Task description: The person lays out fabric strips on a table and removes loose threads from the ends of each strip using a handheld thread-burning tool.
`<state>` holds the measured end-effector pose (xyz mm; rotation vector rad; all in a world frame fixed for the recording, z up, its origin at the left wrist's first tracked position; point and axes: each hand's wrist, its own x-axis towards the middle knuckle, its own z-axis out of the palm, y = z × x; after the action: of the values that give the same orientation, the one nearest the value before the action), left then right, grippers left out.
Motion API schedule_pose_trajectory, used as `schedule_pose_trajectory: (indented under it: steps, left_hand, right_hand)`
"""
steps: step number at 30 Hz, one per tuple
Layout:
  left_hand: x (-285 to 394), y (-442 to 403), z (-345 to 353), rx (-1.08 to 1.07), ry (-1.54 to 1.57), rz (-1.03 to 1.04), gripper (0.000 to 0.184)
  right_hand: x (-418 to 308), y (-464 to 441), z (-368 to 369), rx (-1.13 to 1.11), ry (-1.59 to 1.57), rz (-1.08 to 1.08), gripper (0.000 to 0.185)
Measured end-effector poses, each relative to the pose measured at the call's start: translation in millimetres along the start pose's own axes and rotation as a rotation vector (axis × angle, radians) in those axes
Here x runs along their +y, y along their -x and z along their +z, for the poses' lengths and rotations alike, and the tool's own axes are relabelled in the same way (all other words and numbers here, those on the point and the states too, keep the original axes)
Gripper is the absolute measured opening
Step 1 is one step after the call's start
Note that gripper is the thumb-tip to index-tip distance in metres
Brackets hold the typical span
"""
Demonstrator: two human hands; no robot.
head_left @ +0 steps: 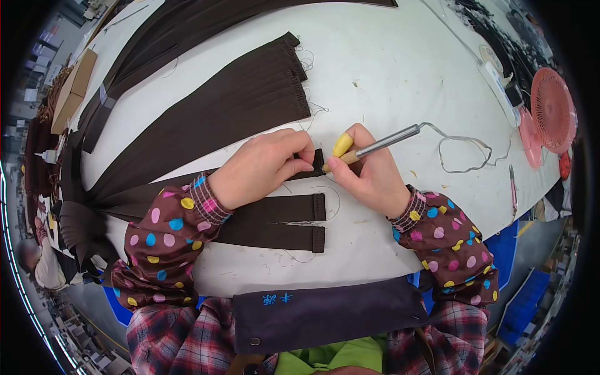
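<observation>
At the clock's centre, the left hand [256, 165] pinches a dark strap [319, 161] near its end; the right hand [370, 172] grips a corded tool [390, 139]. Bare table [400, 69] opens toward one o'clock, a fan [552, 111] by its edge near three.

The person's left forearm [165, 228] and right forearm [451, 244], both sleeved, reached forward and angled inward, bringing the hands near each other without touching. The left hand [259, 167] lay back upward, its fingers curled and its thumb [296, 167] brought close to the index fingertip. The right hand [373, 178] was closed in a pinching grip, fingers bent.
</observation>
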<state>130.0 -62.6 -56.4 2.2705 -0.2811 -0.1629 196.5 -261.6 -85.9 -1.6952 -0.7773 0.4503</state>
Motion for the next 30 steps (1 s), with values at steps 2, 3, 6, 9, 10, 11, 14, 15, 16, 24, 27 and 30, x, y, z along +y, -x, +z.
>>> schedule_pose_trajectory:
  steps: [2, 3, 6, 9, 10, 11, 14, 15, 16, 24, 27, 30]
  left_hand:
    - [-1.3, 0.6, 1.5, 0.043, 0.073, -0.039, 0.014]
    - [-4.9, 0.8, 3.2, 0.055, 0.128, -0.091, 0.014]
    - [-19.8, 1.9, 9.8, 0.088, 0.173, -0.083, 0.013]
    - [-22.1, 2.4, 7.5, 0.1, 0.352, -0.165, 0.014]
    - [-25.9, 1.4, 7.9, 0.115, 0.339, -0.148, 0.013]
    - [-27.8, 0.6, 7.3, 0.116, 0.333, -0.115, 0.013]
    - [-25.3, 1.1, 8.9, 0.141, 0.306, -0.086, 0.012]
    - [-25.4, 1.2, 9.2, 0.147, 0.32, -0.082, 0.012]
    - [-25.1, 1.6, 9.6, 0.153, 0.333, -0.079, 0.012]
    - [-26.1, -0.5, 10.8, 0.152, 0.292, -0.084, 0.012]
    - [-29.3, -2.5, 12.3, 0.154, 0.258, -0.061, 0.012]
    - [-29.4, -1.8, 13.6, 0.165, 0.26, -0.045, 0.011]
  right_hand:
    - [-3.1, 0.0, 1.0, 0.014, 0.001, 0.011, 0.018]
    - [-3.4, 0.9, 1.4, 0.011, -0.028, 0.008, 0.018]
    - [7.2, 2.7, 0.4, 0.044, 0.017, 0.03, 0.015]
    - [12.0, 1.7, -0.8, 0.036, -0.151, 0.083, 0.014]
    - [17.6, -1.0, -1.5, 0.039, -0.143, 0.076, 0.013]
    - [21.2, -3.4, -2.2, 0.06, -0.124, 0.076, 0.012]
    - [17.3, -1.1, -3.5, 0.083, -0.098, 0.06, 0.011]
    - [15.3, -0.5, -2.3, 0.112, -0.093, 0.06, 0.011]
    - [13.4, 0.0, -0.9, 0.14, -0.092, 0.059, 0.011]
    - [39.9, -4.9, -15.8, 0.204, -0.166, 0.032, 0.014]
    - [42.1, -4.8, -15.4, 0.223, -0.184, 0.063, 0.015]
    - [44.5, -3.8, -19.4, 0.22, -0.183, 0.078, 0.015]
